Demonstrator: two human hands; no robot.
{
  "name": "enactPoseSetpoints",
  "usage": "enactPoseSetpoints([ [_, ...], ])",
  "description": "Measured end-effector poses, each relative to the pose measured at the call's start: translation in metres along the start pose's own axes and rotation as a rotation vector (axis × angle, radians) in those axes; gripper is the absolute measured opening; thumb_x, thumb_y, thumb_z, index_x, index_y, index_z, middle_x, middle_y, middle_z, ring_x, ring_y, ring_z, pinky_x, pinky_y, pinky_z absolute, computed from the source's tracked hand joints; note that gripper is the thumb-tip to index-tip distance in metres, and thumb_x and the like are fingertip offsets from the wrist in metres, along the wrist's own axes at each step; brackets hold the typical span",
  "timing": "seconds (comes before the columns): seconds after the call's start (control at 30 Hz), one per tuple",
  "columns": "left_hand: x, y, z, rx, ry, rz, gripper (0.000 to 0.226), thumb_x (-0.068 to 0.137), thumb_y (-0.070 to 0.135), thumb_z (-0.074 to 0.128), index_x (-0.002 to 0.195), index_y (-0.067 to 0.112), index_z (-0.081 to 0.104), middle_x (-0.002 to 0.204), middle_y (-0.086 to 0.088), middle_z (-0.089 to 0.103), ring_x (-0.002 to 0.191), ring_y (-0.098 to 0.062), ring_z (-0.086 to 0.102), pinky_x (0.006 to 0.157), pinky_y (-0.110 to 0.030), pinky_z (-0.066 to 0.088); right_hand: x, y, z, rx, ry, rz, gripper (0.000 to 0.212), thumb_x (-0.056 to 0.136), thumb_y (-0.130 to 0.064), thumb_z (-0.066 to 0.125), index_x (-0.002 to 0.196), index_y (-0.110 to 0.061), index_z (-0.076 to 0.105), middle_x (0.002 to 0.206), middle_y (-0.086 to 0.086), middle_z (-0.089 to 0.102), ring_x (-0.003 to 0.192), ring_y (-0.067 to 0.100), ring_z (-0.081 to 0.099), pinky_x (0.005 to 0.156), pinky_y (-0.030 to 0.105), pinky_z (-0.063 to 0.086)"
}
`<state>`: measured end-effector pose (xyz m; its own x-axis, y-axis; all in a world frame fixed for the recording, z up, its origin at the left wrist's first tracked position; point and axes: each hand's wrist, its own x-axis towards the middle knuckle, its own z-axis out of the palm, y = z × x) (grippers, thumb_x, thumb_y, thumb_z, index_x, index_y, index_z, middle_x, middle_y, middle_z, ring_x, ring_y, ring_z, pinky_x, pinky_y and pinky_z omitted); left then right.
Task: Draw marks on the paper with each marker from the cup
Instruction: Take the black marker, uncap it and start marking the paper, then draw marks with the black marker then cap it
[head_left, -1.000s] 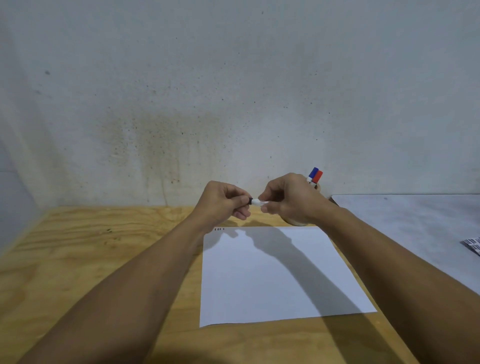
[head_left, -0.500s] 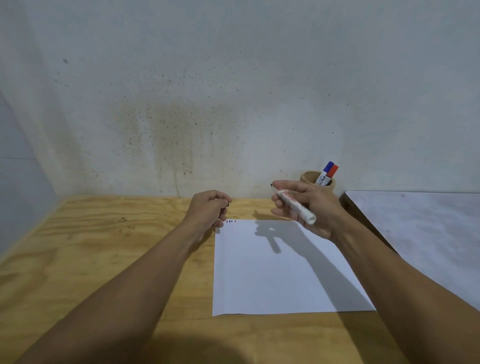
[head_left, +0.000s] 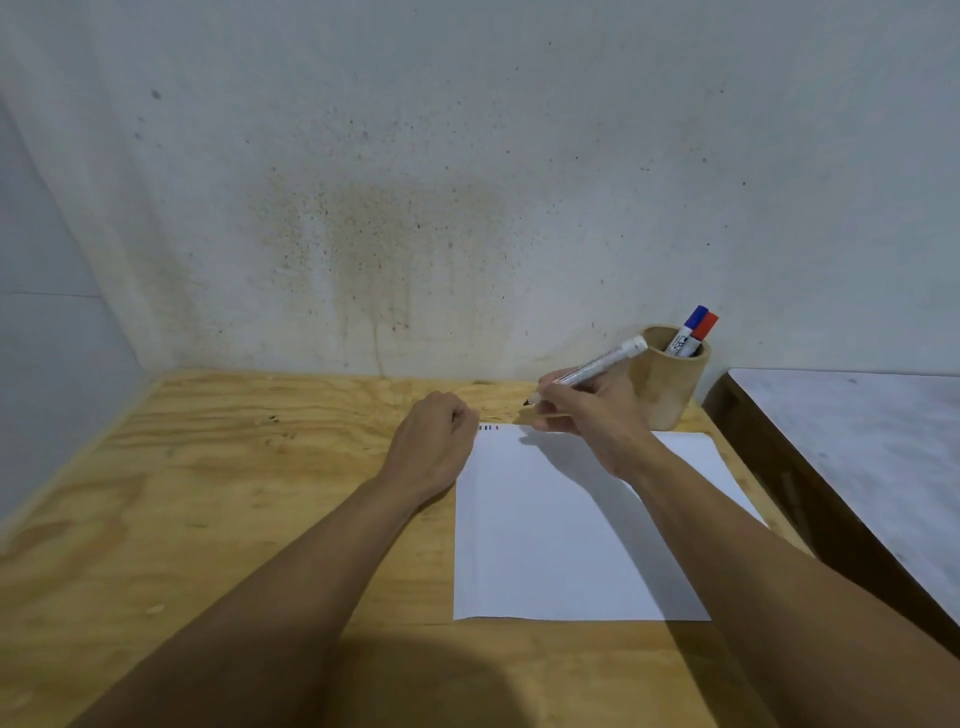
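Right hand (head_left: 597, 415): my grip pinches uncapped marker (head_left: 597, 367), tip above paper (head_left: 571, 530) top edge | Left hand (head_left: 434, 447): fisted on counter (head_left: 234, 467) beside paper | Cup (head_left: 667, 384): holds two markers (head_left: 693, 332).

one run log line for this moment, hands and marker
right hand: holds uncapped marker, tip above paper top edge | left hand: fisted by paper | cup: two markers inside

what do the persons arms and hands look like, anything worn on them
Both forearms are bare right down to the frame's bottom edge, with no sleeves in view. The left hand and right hand wear no gloves, and no watch, bracelet or ring is visible.
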<state>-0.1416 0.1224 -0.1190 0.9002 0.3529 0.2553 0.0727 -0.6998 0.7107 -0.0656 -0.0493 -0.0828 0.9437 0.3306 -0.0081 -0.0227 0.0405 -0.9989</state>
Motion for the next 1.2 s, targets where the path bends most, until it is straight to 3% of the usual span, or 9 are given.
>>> enactPoseSetpoints([
  [0.1, -0.002, -0.007, 0.006, 0.13, -0.019, 0.074, 0.016, 0.081, 0.026, 0.065, 0.091, 0.015, 0.058, 0.083, 0.007, 0.047, 0.084, -0.015, 0.046, 0.07, -0.028, 0.036, 0.0, 0.002, 0.009, -0.099, -0.014, -0.035, 0.015, 0.076, 0.009, 0.072, 0.087, 0.003, 0.063, 0.07, 0.017, 0.069, 0.066, 0.027, 0.07, 0.059, 0.035, 0.061],
  [0.27, -0.001, -0.012, 0.009, 0.1, 0.006, 0.083, 0.03, 0.077, 0.027, 0.07, 0.103, 0.015, 0.059, 0.095, 0.003, 0.055, 0.092, -0.018, 0.052, 0.078, -0.03, 0.042, 0.004, 0.012, 0.018, -0.172, 0.018, -0.061, 0.013, 0.073, 0.006, 0.074, 0.084, 0.003, 0.065, 0.074, 0.024, 0.071, 0.068, 0.029, 0.071, 0.064, 0.041, 0.062],
  [0.33, -0.001, -0.012, 0.01, 0.098, 0.007, 0.078, 0.034, 0.077, 0.028, 0.07, 0.106, 0.015, 0.059, 0.099, 0.001, 0.058, 0.094, -0.019, 0.053, 0.081, -0.031, 0.044, 0.001, 0.014, 0.021, -0.122, 0.027, -0.064, 0.014, 0.076, 0.011, 0.07, 0.088, 0.014, 0.063, 0.075, 0.029, 0.065, 0.059, 0.02, 0.067, 0.058, 0.032, 0.059],
  [0.43, 0.0, -0.014, 0.011, 0.107, 0.003, 0.071, 0.037, 0.077, 0.03, 0.069, 0.109, 0.015, 0.059, 0.101, 0.0, 0.059, 0.096, -0.02, 0.054, 0.085, -0.035, 0.046, -0.003, 0.018, 0.024, -0.03, 0.022, -0.06, 0.012, 0.08, 0.02, 0.063, 0.091, 0.023, 0.059, 0.071, 0.02, 0.057, 0.045, 0.009, 0.058, 0.047, 0.019, 0.051],
  [0.6, 0.0, -0.016, 0.012, 0.141, -0.011, 0.092, 0.042, 0.081, 0.032, 0.066, 0.118, 0.015, 0.056, 0.108, -0.003, 0.061, 0.103, -0.022, 0.054, 0.092, -0.039, 0.045, -0.002, 0.027, 0.021, -0.08, 0.042, -0.109, 0.008, 0.079, 0.018, 0.066, 0.086, 0.022, 0.063, 0.063, 0.016, 0.06, 0.046, 0.006, 0.06, 0.047, 0.016, 0.051],
  [0.77, 0.001, -0.014, 0.012, 0.178, -0.021, 0.104, 0.037, 0.084, 0.031, 0.063, 0.118, 0.017, 0.058, 0.104, -0.004, 0.06, 0.102, -0.024, 0.052, 0.092, -0.038, 0.042, 0.004, 0.033, 0.019, -0.221, 0.073, -0.169, 0.008, 0.077, 0.005, 0.075, 0.08, 0.011, 0.07, 0.076, 0.026, 0.071, 0.06, 0.02, 0.067, 0.06, 0.03, 0.06],
  [0.9, 0.001, -0.014, 0.012, 0.195, -0.022, 0.108, 0.037, 0.084, 0.031, 0.062, 0.117, 0.016, 0.058, 0.103, -0.004, 0.061, 0.101, -0.024, 0.052, 0.091, -0.038, 0.041, 0.006, 0.035, 0.018, -0.25, 0.078, -0.184, 0.01, 0.077, 0.003, 0.075, 0.083, 0.01, 0.071, 0.079, 0.024, 0.073, 0.061, 0.02, 0.069, 0.06, 0.026, 0.06],
  [1.2, -0.001, -0.012, 0.011, 0.188, -0.017, 0.102, 0.036, 0.084, 0.031, 0.062, 0.117, 0.016, 0.059, 0.104, -0.005, 0.061, 0.101, -0.024, 0.052, 0.09, -0.038, 0.041, 0.006, 0.036, 0.018, -0.271, 0.068, -0.184, 0.009, 0.078, 0.001, 0.076, 0.083, 0.008, 0.073, 0.08, 0.024, 0.074, 0.067, 0.027, 0.071, 0.065, 0.033, 0.062],
])
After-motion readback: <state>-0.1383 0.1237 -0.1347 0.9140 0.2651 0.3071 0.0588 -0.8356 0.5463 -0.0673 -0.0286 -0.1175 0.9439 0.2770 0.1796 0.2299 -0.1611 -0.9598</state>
